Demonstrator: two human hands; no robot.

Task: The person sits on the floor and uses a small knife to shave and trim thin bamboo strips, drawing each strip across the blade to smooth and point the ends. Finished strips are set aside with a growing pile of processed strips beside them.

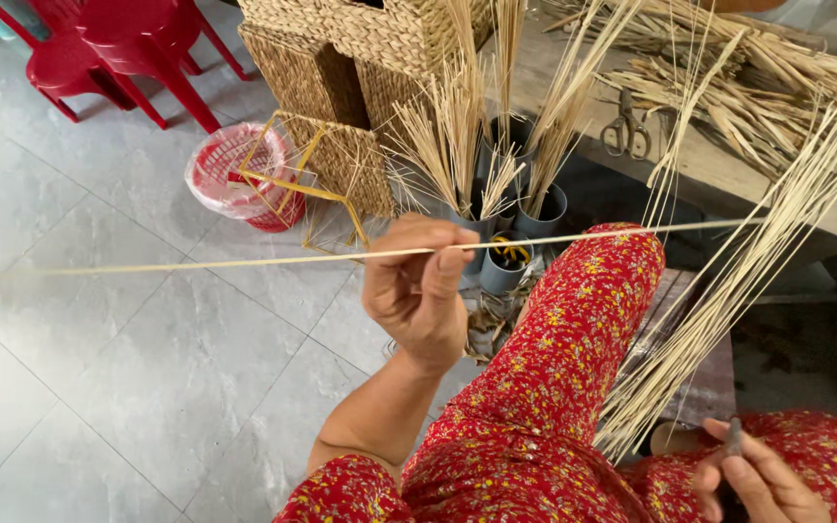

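Left hand (420, 291): closed, pinching long pale reed strand (244, 260) stretched level above tiled floor (99, 368). Right hand (758, 479): closed on small dark tool (732, 438), possibly a knife, beside reed bundle (728, 291). Advisable: keep strand taut, pinch firm.

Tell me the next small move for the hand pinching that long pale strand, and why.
Probably draw the left hand further along the long strand, keeping it taut. The strand runs straight across the view, pinched at the fingertips, while the right hand grips a small dark tool beside the reed bundle.
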